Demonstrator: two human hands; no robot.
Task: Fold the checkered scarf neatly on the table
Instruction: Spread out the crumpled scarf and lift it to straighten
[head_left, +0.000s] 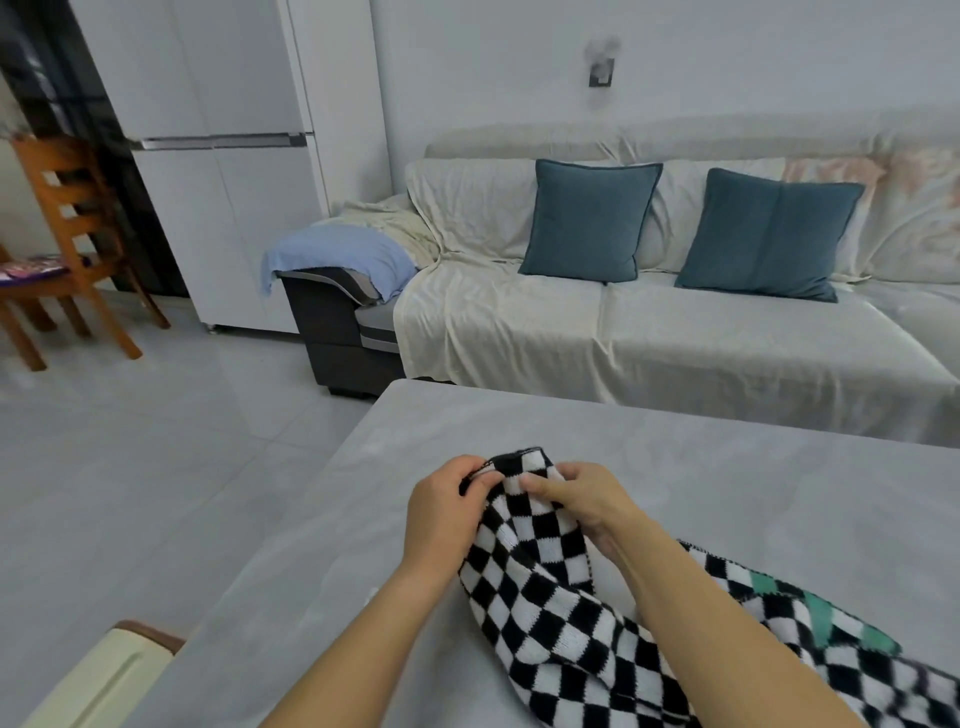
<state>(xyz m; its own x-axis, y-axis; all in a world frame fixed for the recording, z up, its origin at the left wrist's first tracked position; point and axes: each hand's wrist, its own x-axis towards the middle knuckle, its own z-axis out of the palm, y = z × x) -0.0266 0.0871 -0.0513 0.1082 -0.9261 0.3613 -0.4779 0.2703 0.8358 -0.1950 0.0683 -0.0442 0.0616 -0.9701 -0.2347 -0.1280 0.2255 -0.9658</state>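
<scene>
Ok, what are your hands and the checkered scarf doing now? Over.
Both hands, left and right, pinching one end of the scarf. Scarf unfolded, trailing right across the table. Nothing in the way.

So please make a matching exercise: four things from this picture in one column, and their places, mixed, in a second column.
Things:
1. checkered scarf
2. light blue cloth
3. teal cushions
4. wooden chair

Places:
A. far left, on the floor
B. over the sofa arm
C. on the grey table, in both hands
D. against the sofa back

Pairs: 1-C, 2-B, 3-D, 4-A
</scene>
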